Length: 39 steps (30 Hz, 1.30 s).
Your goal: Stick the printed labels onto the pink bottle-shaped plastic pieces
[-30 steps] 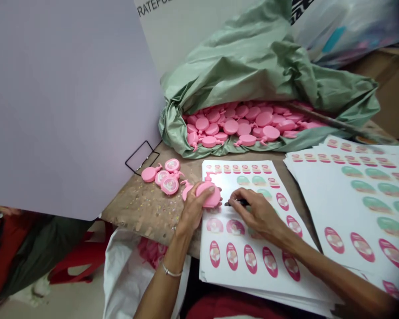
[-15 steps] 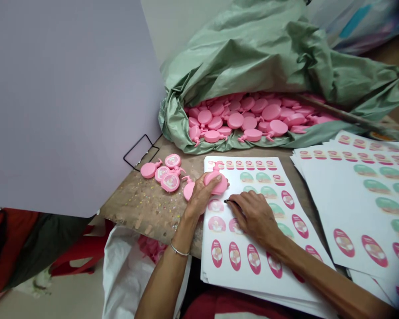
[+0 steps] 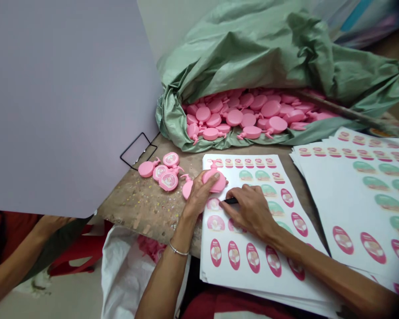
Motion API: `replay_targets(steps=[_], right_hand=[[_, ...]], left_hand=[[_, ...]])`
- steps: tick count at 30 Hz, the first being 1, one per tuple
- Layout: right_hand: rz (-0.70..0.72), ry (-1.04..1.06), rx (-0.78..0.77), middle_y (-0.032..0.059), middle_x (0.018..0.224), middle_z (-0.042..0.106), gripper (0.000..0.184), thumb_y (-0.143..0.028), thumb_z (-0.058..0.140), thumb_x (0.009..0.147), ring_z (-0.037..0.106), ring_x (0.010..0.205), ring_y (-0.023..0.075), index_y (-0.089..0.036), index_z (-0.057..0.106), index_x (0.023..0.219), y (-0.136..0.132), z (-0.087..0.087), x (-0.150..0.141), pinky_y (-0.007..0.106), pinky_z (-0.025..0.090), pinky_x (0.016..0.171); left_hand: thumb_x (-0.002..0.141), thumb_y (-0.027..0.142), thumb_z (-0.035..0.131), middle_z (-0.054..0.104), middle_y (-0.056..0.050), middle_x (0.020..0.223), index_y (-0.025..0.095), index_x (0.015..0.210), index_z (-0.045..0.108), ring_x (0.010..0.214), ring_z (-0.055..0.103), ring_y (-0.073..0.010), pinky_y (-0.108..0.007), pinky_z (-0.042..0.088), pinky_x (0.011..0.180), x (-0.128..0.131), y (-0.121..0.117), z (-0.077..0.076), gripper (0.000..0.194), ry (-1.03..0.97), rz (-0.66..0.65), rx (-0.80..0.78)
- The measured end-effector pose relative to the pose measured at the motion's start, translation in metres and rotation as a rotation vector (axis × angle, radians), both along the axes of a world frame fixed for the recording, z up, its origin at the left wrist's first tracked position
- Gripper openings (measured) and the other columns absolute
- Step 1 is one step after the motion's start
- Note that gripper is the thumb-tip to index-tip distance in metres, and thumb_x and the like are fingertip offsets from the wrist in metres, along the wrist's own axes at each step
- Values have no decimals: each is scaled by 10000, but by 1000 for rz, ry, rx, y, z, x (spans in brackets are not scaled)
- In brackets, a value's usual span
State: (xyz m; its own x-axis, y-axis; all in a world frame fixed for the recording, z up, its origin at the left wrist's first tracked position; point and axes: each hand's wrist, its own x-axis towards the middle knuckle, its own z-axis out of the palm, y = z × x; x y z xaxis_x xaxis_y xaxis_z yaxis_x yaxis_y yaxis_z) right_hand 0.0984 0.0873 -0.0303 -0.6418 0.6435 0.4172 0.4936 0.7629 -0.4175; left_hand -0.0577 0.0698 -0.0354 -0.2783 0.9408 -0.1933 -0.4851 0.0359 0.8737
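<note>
A round, flat pink toy-like pump bottle (image 3: 215, 181) is in my left hand (image 3: 197, 195), with the thumb across its face and its spout pointing away. It is above the upper left of a sticker sheet (image 3: 232, 277), which lies on a stack. My right hand (image 3: 252, 210) pinches a thin black tool (image 3: 232, 200); what sort of tool is hard to make out. The tool's end is at the edge of a pink sticker (image 3: 214, 204). Another pink bottle (image 3: 186, 189) lies beside my left hand, partly covered by it.
Several pink bottles (image 3: 168, 180), some with stickers, lie on the worn table (image 3: 129, 206) at left. Behind is a green sack (image 3: 252, 62) full of pink bottles. More sticker sheets (image 3: 326, 195) are at right. Past a pale panel (image 3: 63, 106), another person's arm (image 3: 23, 261) shows.
My right hand has lowered slightly, and the black tool now reaches the pink sticker's edge, with more of it showing. The other person's arm has come into view at lower left.
</note>
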Motion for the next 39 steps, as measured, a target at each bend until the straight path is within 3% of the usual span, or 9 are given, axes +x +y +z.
replay_targets(steps=[4, 8, 11, 14, 18, 23, 39], right_hand=[[91, 237, 23, 1, 657, 618, 147, -301, 682, 809, 522, 632, 157, -192, 592, 768, -5, 24, 7, 340, 377, 675], [-70, 411, -271, 4, 740, 649, 168, -362, 696, 796, 582, 656, 147, -212, 620, 801, 16, 50, 12, 298, 452, 623], [-88, 419, -415, 27, 831, 700, 227, -389, 694, 788, 611, 671, 154, -221, 693, 941, 33, 61, 10, 293, 483, 601], [-23, 367, -429, 48, 946, 736, 269, -372, 682, 800, 643, 740, 178, -240, 721, 1031, 37, 64, 8, 310, 499, 618], [40, 323, -395, 44, 922, 751, 179, -341, 672, 809, 667, 813, 206, -244, 748, 938, 31, 67, 9, 333, 519, 667], [62, 303, -364, 32, 876, 751, 134, -337, 664, 815, 672, 791, 197, -245, 747, 865, 29, 71, 13, 344, 530, 715], [48, 283, -238, 40, 841, 744, 151, -343, 651, 825, 653, 771, 205, -242, 735, 900, 24, 71, 16, 395, 499, 780]], left_hand=[[703, 358, 784, 707, -76, 831, 118, 1005, 599, 778, 711, -214, -363, 556, 809, -1, 1, 8, 428, -133, 1, -23], [743, 436, 739, 720, -102, 897, 126, 1026, 622, 799, 706, -230, -362, 589, 727, 2, -4, 20, 435, -166, 19, -37], [822, 561, 602, 722, -135, 964, 118, 1066, 646, 856, 703, -258, -375, 604, 688, 8, -12, 33, 507, -209, 29, -64], [869, 606, 493, 729, -145, 934, 111, 1074, 655, 853, 709, -272, -402, 607, 692, 14, -19, 44, 559, -254, -12, -94], [884, 577, 492, 733, -143, 924, 98, 1045, 668, 865, 709, -268, -407, 607, 723, 19, -25, 50, 535, -245, -31, -80], [902, 541, 483, 734, -138, 926, 93, 1039, 673, 847, 711, -262, -400, 612, 715, 22, -28, 50, 506, -229, -51, -62], [907, 567, 450, 726, -139, 974, 115, 1071, 662, 926, 692, -277, -430, 605, 747, 27, -29, 50, 526, -221, -59, -53]])
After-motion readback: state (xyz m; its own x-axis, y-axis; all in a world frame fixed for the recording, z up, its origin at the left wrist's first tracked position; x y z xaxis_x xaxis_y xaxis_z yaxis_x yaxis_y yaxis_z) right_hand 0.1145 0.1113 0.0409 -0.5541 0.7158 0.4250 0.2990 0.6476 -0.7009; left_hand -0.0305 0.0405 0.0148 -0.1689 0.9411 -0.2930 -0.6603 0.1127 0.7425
